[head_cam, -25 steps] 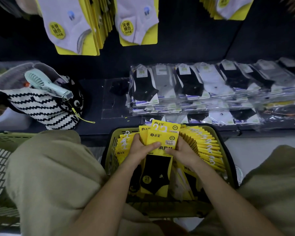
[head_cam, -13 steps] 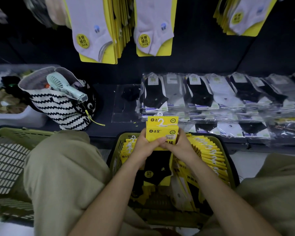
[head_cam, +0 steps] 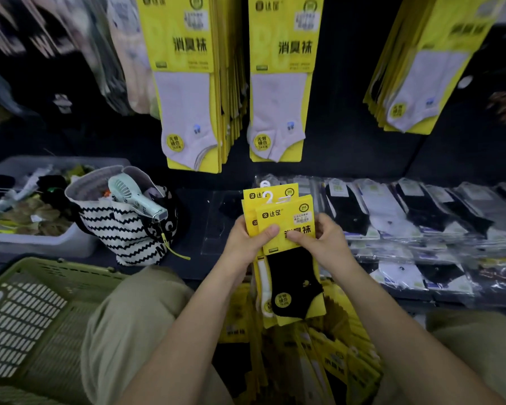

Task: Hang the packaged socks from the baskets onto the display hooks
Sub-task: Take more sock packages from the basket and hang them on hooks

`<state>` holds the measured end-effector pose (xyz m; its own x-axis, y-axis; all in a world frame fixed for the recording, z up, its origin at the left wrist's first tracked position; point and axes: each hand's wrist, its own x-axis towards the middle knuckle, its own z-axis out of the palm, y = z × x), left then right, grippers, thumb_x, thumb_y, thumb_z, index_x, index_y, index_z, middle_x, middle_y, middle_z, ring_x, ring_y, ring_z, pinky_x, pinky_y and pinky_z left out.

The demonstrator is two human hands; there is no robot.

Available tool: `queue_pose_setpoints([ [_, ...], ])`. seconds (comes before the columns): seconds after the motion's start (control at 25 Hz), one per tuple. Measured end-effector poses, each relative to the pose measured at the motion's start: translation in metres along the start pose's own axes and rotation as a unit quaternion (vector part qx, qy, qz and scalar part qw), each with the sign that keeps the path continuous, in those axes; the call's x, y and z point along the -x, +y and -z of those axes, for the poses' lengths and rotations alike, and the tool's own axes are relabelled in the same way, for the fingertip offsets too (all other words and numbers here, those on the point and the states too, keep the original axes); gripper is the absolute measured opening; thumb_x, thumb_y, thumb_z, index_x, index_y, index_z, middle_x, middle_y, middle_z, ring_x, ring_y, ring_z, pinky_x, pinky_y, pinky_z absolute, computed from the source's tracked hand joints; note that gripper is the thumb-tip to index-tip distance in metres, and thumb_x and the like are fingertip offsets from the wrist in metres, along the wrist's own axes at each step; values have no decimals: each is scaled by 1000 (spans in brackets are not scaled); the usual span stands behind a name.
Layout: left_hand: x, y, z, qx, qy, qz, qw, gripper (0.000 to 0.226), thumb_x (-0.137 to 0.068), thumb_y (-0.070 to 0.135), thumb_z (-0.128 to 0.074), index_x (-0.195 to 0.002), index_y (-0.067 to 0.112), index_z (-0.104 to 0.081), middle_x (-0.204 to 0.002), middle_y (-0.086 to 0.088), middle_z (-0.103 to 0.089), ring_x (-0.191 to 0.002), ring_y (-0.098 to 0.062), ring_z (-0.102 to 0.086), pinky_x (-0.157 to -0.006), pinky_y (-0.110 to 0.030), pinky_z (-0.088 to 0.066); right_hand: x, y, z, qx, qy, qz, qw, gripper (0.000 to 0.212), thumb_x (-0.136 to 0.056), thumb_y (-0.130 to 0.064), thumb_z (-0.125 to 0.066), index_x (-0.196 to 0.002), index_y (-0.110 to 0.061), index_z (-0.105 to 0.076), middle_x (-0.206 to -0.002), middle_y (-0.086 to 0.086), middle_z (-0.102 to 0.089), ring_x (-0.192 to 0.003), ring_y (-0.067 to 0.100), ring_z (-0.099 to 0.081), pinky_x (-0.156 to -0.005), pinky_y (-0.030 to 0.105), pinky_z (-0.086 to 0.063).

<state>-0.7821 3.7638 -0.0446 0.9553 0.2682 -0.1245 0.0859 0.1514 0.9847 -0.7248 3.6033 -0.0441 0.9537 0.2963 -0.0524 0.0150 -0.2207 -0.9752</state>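
I hold a small stack of yellow-carded sock packs [head_cam: 287, 226] in front of me, the front one showing a black sock. My left hand [head_cam: 247, 244] grips the stack's left edge with the thumb on the card. My right hand [head_cam: 323, 244] grips the right edge, thumb across the front. White plastic hangers stick up from the top of the stack. Below my hands lies a basket of more yellow sock packs [head_cam: 333, 355]. Rows of yellow packs with pale socks hang on the dark display wall: one bunch [head_cam: 187, 92], a second [head_cam: 281, 89] and a third [head_cam: 415, 71].
A green plastic basket [head_cam: 21, 314] sits at lower left beside my knee. A zigzag-patterned bag [head_cam: 123, 226] with a mint handheld fan stands on the dark shelf. A white bin of mixed items [head_cam: 27, 211] is at far left. Clear-bagged socks [head_cam: 421, 217] cover the shelf at right.
My hands have lifted the sock stack up out of the basket toward the shelf. My view has tilted upward, so the hanging packs fill more of the frame.
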Motion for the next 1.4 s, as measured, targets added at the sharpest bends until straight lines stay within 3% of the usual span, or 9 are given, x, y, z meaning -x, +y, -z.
queue_pose_setpoints([
  [0.16, -16, 43, -2, -11, -8, -55, 998, 63, -60, 37, -76, -115, 12, -57, -105, -2, -71, -94, -17, -69, -75, -28, -56, -20, -55, 12, -30, -9, 62, 998, 34, -75, -26, -77, -98, -26, -52, -101, -3, -66, -93, 10, -64, -76, 26, -52],
  [0.24, -25, 64, -5, -18, -12, -75, 997, 59, -58, 37, -77, -110, 18, -57, -101, 1, -71, -89, -12, -70, -68, -22, -55, -30, -88, 16, -64, 34, 110, 991, 27, -76, -25, -75, -89, -24, -52, -90, 0, -65, -76, 7, -63, -67, 24, -54],
  [0.32, -34, 82, -8, -24, -20, -99, 995, 58, -57, 37, -77, -108, 21, -56, -100, 3, -71, -88, -11, -70, -67, -22, -55, -38, -115, 19, -62, 54, 148, 985, 21, -77, -25, -74, -81, -23, -53, -79, 1, -63, -67, 9, -61, -65, 32, -55],
  [0.48, -49, 115, -11, -6, -27, -157, 987, 50, -59, 42, -73, -104, 28, -56, -95, 10, -72, -88, -6, -69, -68, -20, -55, -55, -153, 25, -50, 61, 184, 980, 10, -83, -20, -69, -80, -25, -61, -89, 5, -67, -81, 22, -63, -75, 43, -55],
  [0.68, -59, 151, -13, 8, -26, -205, 978, 47, -66, 50, -62, -106, 28, -56, -99, 13, -72, -96, -9, -68, -78, -26, -56, -69, -191, 24, -68, 66, 220, 971, 13, -86, -18, -65, -77, -26, -66, -81, -8, -69, -76, 10, -67, -67, 27, -57],
  [0.8, -58, 173, -9, 2, 2, -232, 973, 52, -68, 51, -61, -111, 23, -58, -108, 4, -70, -102, -16, -66, -87, -40, -54, -77, -217, 29, -72, 81, 239, 965, 21, -85, -17, -67, -68, -29, -67, -73, -13, -68, -70, 2, -65, -64, 21, -55],
  [1.0, -50, 199, 18, -6, 96, -309, 946, 28, -74, 45, -59, -99, 33, -61, -102, 6, -71, -99, -19, -67, -83, -43, -54, -96, -257, 34, -73, 127, 248, 957, 19, -86, -16, -66, -71, -27, -68, -79, -7, -67, -76, 9, -62, -70, 22, -54],
  [1.2, -41, 215, 47, -60, 162, -391, 904, 15, -83, 39, -55, -97, 45, -56, -92, 21, -69, -87, 0, -67, -65, -13, -53, -111, -278, 25, -17, 158, 250, 955, 17, -87, -19, -64, -72, -26, -67, -82, -6, -68, -87, 17, -66, -83, 37, -54],
  [1.4, -41, 218, 60, -72, 184, -395, 897, 13, -83, 41, -56, -95, 38, -57, -91, 20, -69, -84, -3, -67, -65, -20, -55, -121, -281, 15, 63, 188, 263, 944, 9, -87, -25, -64, -83, -22, -71, -77, -19, -62, -75, 1, -58, -72, 21, -46],
])
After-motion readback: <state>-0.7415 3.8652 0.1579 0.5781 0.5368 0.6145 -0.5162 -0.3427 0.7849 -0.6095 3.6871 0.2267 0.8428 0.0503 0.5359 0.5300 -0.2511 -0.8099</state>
